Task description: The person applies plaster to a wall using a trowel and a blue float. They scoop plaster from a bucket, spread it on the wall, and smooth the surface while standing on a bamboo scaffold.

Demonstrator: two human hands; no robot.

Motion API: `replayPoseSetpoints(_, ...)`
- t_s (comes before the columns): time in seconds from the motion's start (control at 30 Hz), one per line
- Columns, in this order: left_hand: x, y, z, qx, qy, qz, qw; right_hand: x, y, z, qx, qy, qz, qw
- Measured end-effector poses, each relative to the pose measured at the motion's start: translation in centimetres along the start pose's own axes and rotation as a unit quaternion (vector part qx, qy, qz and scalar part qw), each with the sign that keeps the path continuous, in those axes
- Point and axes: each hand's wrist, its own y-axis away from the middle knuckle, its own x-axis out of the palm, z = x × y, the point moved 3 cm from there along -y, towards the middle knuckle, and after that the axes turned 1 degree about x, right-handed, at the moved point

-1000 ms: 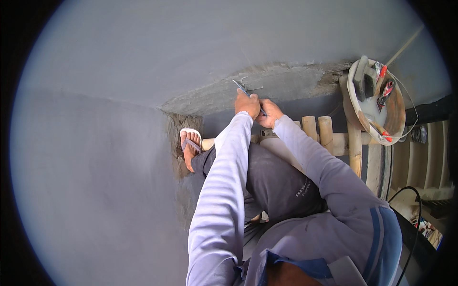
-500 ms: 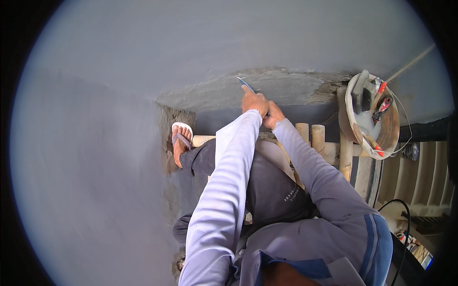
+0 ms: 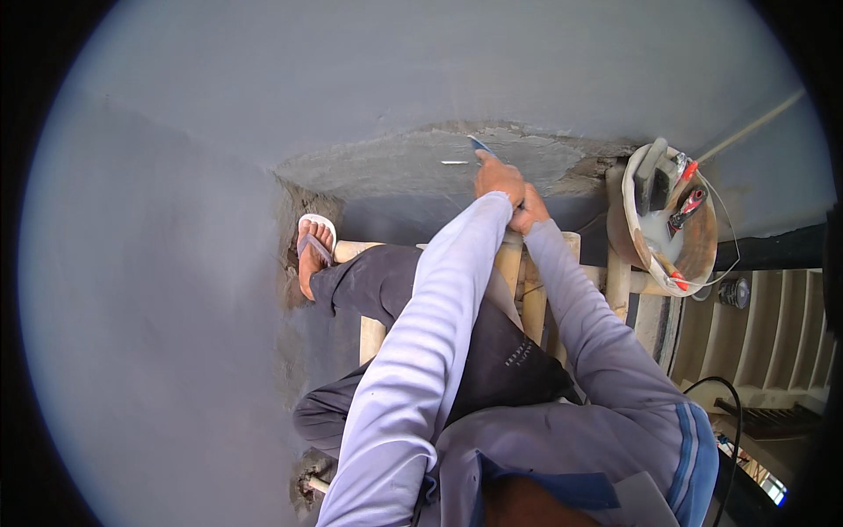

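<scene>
Blue tool [image 3: 479,145] pokes from the left hand [image 3: 498,178], curled shut around it, near the rough grey strip [image 3: 378,165]. Its long side slants up-left. I can't tell what the right hand [image 3: 531,212] holds.

Tool [image 3: 478,144]: all but the tip hidden by the left hand [image 3: 498,178].
Right hand [image 3: 532,211]: partly covered by the left; grip unreadable.
Poles [image 3: 533,307]: partly hidden beneath leg [image 3: 378,279] and right sleeve [image 3: 584,312].
Left sleeve [image 3: 413,369]: cut off by lower edge.
Cable [image 3: 739,415]: likewise cut off below.
Articles [image 3: 773,488], lower right: too small to identify.
</scene>
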Motion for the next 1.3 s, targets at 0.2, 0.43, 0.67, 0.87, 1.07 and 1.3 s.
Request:
replayPoseSetpoints(0.2, 2.5, 5.5, 1.5, 0.12, 0.03, 0.068, 0.99, -1.5, 9.7, 0.7, -0.032, 0.091, -0.019, 0.995)
replayPoseSetpoints(0.43, -2.7, 11.0, 4.5, 0.009, 0.432, 0.076, 0.898, 0.0, 6.9, -4.7, 0.071, 0.075, 0.048, 0.994)
replayPoseSetpoints(0.67, -15.3, 23.7, 9.0, 0.166, 0.044, -0.141, 0.975, 2.2, -1.5, -9.3, 0.139, -0.053, 0.064, 0.987)
replayPoseSetpoints(0.87, -18.1, 32.5, 20.0, -0.01, -0.161, -0.262, 0.951, 0.6, -3.9, -6.8, 0.095, -0.069, 0.036, 0.992)
replayPoseSetpoints(1.07, -18.0, 39.1, 26.9, -0.102, -0.257, -0.284, 0.918, -2.5, -1.0, -1.9, 0.04, -0.109, 0.123, 0.986)
replayPoseSetpoints(1.3, -14.7, 41.4, 26.9, -0.082, -0.328, -0.303, 0.891, -3.8, 9.8, 3.6, -0.055, 0.027, 0.073, 0.995)
